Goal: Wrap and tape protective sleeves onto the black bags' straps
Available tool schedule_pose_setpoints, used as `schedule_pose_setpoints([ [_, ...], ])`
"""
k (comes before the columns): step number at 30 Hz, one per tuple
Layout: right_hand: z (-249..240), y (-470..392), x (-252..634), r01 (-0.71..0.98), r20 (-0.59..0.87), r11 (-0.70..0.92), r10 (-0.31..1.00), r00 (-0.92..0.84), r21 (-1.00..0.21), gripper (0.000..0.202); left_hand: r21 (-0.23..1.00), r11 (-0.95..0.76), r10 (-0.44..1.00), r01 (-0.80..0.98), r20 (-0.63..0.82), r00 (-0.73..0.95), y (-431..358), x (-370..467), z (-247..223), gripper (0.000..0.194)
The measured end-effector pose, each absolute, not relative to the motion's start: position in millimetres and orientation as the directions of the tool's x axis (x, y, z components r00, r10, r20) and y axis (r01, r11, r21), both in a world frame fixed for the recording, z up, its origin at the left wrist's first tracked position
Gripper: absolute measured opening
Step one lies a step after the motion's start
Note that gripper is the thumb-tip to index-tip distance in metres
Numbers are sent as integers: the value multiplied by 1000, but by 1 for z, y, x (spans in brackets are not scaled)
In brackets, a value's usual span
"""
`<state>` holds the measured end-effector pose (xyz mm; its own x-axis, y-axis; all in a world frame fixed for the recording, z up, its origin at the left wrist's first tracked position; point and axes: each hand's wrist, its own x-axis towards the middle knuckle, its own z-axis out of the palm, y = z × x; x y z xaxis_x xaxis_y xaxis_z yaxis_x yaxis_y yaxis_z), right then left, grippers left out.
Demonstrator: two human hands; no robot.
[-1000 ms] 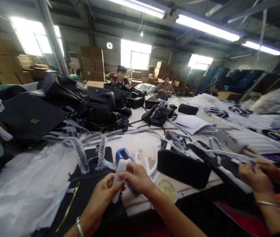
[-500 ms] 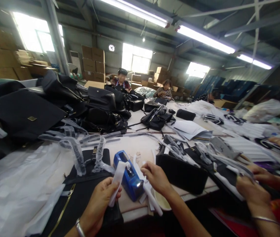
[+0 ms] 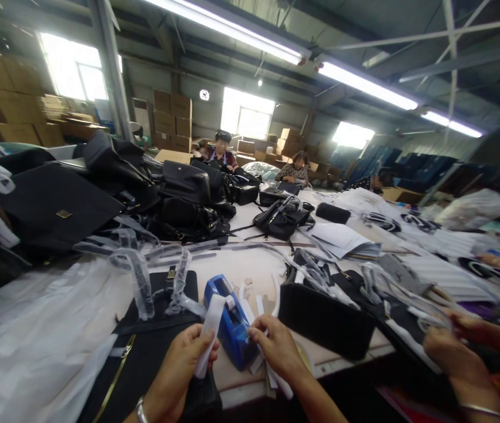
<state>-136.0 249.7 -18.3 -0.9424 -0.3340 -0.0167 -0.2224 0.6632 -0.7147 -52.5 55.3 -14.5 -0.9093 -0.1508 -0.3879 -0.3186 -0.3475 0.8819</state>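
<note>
My left hand (image 3: 181, 358) is closed around a flat white strip (image 3: 211, 332), which stands up at a tilt beside a blue tape dispenser (image 3: 234, 343). At the dispenser's near end, my right hand (image 3: 278, 346) has thumb and forefinger pinched together; whatever is between them is too small to make out. Under and left of my left hand lies a black bag (image 3: 148, 338) with a gold zip, its straps (image 3: 137, 282) wrapped in clear plastic. Loose white strips (image 3: 276, 296) lie behind and beneath my right hand.
Another black bag (image 3: 324, 320) stands right of the dispenser. Thin white sheets (image 3: 33, 346) cover the left side, with black bags (image 3: 183, 182) heaped behind. At the right, a co-worker's hands (image 3: 456, 352) hold a wrapped strap. More people sit across the table.
My right hand has moved down and left to the dispenser's near end. My left hand keeps the white strip in about the same place. The view has shifted slightly.
</note>
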Motion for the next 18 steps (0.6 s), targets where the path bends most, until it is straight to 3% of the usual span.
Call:
schedule_pose_setpoints([
  [5, -22, 260, -119, -78, -83, 480, -305, -949, -874, 22, 874, -363, -135, -324, -394, -909, 54, -55, -17, 41],
  [9, -45, 265, -119, 175, -295, 382, -284, -912, -907, 26, 863, -380, -134, -334, -409, -903, 54, -55, -18, 40],
  [11, -53, 266, -120, 205, -323, 366, -298, -898, -908, 27, 859, -393, -135, -329, -408, -903, 54, -55, -17, 38],
  [14, -57, 269, -120, -25, -165, 526, -311, -936, -850, 24, 854, -411, -134, -318, -402, -906, 54, -54, -16, 37],
  [18, -55, 275, -117, -308, 71, 798, -319, -945, -517, 15, 843, -451, -143, -292, -391, -909, 54, -55, -19, 40],
])
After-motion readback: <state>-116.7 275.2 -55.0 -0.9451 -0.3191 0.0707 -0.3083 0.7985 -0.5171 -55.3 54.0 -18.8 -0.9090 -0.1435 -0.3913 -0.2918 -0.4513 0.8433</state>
